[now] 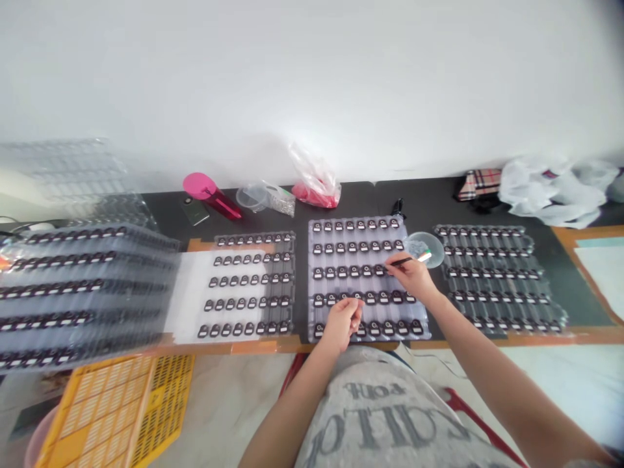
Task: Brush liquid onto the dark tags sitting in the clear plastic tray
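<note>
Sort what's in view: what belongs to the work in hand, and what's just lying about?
Seemingly in use:
slim dark tool, in the right hand
middle tray and its black parts
clear bowl

Apparently lying about:
pink bottle
phone
plaid pouch
white plastic bags

Right fingers (394,269) gripping black tool (402,261), filled tray (348,260)
</note>
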Demonstrator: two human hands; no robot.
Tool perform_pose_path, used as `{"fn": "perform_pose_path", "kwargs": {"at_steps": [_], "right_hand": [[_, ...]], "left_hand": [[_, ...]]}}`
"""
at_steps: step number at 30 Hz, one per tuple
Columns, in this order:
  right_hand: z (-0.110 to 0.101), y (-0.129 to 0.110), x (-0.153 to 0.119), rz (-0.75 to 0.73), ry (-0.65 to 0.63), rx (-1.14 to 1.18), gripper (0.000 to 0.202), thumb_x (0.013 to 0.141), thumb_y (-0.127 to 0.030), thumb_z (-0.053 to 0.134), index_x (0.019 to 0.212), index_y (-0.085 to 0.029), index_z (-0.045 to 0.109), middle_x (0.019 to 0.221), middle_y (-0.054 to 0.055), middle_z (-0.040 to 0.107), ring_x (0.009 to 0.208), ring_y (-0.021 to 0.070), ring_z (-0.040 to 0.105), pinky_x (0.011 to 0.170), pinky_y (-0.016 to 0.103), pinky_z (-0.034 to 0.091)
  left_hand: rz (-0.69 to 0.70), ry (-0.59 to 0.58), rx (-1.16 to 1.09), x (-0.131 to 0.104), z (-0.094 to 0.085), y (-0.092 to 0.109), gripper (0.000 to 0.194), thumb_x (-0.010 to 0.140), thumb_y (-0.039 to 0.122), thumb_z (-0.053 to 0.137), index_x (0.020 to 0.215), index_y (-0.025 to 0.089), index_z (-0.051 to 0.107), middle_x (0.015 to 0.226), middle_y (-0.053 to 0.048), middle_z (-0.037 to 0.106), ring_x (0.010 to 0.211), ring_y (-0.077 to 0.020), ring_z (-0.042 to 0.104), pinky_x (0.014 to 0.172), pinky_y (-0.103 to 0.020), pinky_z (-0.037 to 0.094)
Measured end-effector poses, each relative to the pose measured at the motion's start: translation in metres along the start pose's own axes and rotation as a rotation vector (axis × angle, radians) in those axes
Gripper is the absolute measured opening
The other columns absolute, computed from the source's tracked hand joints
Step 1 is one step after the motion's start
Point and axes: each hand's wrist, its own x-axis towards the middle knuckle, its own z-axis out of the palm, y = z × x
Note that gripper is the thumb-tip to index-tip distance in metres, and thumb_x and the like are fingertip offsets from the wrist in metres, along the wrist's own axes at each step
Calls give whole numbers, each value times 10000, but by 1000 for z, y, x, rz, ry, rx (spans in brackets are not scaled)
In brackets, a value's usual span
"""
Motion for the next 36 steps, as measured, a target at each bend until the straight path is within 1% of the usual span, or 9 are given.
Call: {"fn": "perform_pose_path", "kwargs": {"at_steps": [4,10,16,20,23,30,36], "right_hand": [[-1,-5,2,-57,-9,-36,135,819,-294,528,820,-188,612,848,51,623,683,151,604,606,291,529],[-2,-12,3,-135,8,-95,103,818,-256,526,800,-194,606,831,45,626,781,167,605,663,291,516],[-3,-15,2,-141,10,-121,87,815,-237,532,826,-193,606,848,45,620,794,166,603,677,288,507],[-3,-15,1,-133,18,-121,91,816,-242,531,840,-196,606,846,43,615,767,159,600,652,280,510],[-4,-15,0,-132,17,-127,97,819,-249,524,839,-200,606,847,43,616,777,164,600,663,286,512],[-3,-14,0,-149,24,-137,116,826,-265,509,836,-206,609,835,43,618,753,169,602,673,300,506],[-3,-14,-3,-178,39,-153,102,830,-256,513,850,-218,605,866,42,623,801,178,604,707,316,507]], "left_hand": [[2,-4,-2,0,1,1,313,678,414,617,788,130,546,570,46,416,396,-24,285,383,-191,120],[1,-2,7,0,1,1,274,699,390,594,787,135,548,572,43,418,395,-28,282,387,-199,113],[13,-8,13,1,0,1,270,701,386,588,792,136,546,559,49,410,392,-30,285,381,-195,117],[3,-5,12,1,1,1,312,680,416,611,794,133,544,557,52,413,389,-26,286,378,-190,119],[-2,0,14,1,1,2,349,658,445,633,785,133,544,553,53,417,388,-25,291,377,-188,126],[3,4,14,1,1,2,362,647,454,641,782,130,552,550,51,420,388,-24,292,377,-188,120],[3,4,13,1,2,2,360,647,451,643,781,130,548,551,49,418,391,-26,296,376,-185,127]]}}
